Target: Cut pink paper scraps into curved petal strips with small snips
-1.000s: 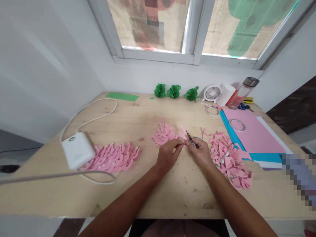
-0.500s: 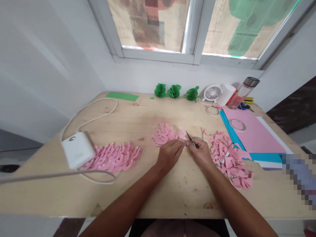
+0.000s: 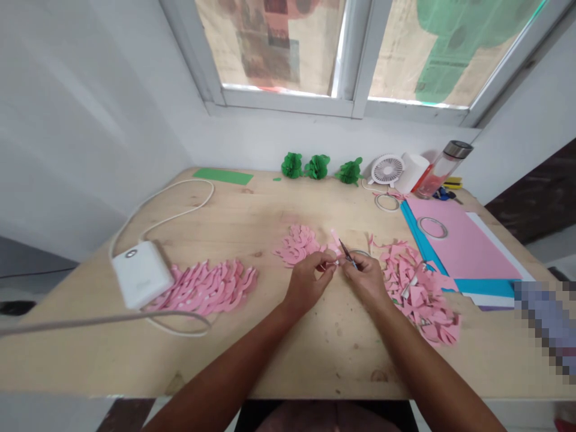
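Near the middle of the table, my left hand (image 3: 310, 277) pinches a small pale piece at its fingertips, too small to make out well. My right hand (image 3: 365, 277) touches or nearly touches it from the right, its fingers closed on dark-tipped scissors (image 3: 347, 252) that point up and left. A pink paper strip (image 3: 333, 240) stands just beyond the fingertips. Behind my left hand lies a cluster of curled pink paper pieces (image 3: 299, 241). To the right of my right hand spreads a heap of pink paper scraps (image 3: 416, 288).
Rows of pink cut pieces (image 3: 213, 287) lie left beside a white power bank (image 3: 143, 275) with a looping cable. Three green paper balls (image 3: 317, 167), a small fan (image 3: 387, 170) and a bottle (image 3: 443, 171) stand at the back. Pink sheets (image 3: 463, 240) lie right.
The fingers of my left hand have spread into a rounder pinch, with a gap between thumb and forefinger. The pink strip has shifted slightly. My right hand has hardly moved.
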Available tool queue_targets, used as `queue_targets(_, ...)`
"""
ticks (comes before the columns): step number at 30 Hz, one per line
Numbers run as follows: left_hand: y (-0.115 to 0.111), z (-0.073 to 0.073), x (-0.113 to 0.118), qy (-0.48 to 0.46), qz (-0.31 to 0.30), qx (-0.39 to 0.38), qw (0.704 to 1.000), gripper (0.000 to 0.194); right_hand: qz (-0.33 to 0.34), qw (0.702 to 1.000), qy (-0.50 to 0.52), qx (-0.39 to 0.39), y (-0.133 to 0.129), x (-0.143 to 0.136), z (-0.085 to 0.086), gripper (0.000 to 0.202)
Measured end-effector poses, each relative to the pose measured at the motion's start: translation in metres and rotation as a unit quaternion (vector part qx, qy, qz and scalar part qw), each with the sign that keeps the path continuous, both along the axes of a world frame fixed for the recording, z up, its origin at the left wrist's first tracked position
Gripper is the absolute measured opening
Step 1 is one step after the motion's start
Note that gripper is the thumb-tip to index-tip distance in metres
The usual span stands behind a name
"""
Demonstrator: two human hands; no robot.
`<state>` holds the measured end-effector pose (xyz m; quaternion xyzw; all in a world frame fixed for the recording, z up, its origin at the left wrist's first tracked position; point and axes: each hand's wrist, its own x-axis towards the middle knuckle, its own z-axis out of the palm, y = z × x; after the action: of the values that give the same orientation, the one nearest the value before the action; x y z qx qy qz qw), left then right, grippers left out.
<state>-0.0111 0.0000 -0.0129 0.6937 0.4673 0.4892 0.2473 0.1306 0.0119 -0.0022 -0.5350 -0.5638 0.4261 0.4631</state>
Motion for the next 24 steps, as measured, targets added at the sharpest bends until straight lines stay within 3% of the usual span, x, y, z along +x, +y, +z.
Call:
queue_targets(8, 0.0017, -0.0032, -0.001, 0.037, 0.021, 0.04, 0.998, 0.004, 0.036, 0.999, 0.019, 0.013, -0.0002, -0.0007, -0.001, 0.018)
queue_targets(24, 0.0007, 0.001, -0.0032, 0.079, 0.022, 0.093, 0.992, 0.01, 0.042, 0.999, -0.006, 0.02, -0.0006, -0.0002, 0.0009, 0.021)
